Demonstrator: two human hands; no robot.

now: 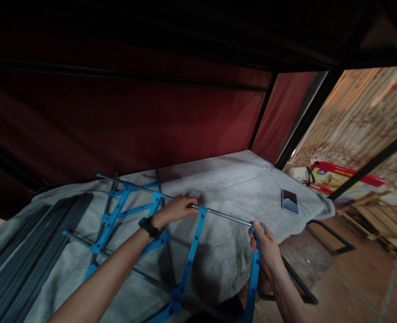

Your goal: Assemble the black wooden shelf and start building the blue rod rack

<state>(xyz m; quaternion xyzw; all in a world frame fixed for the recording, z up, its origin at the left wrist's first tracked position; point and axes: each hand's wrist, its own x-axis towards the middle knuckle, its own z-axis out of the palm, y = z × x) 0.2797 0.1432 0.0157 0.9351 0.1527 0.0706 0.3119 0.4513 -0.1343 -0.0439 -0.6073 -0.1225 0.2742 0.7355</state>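
My left hand is closed round a thin metal rod, beside the upper end of a blue bracket. At the rod's right end, my right hand grips the top of another blue bracket, which hangs down past the cloth's edge. Leftward the rod runs through more blue pieces of a frame of blue connectors and rods. A second, lower rod passes behind my left forearm. A black watch is on my left wrist.
Grey cloth covers the surface. Several dark tubes lie at the left. A phone rests near the right edge. Beyond are a red and yellow box, wooden slats and black metal bars.
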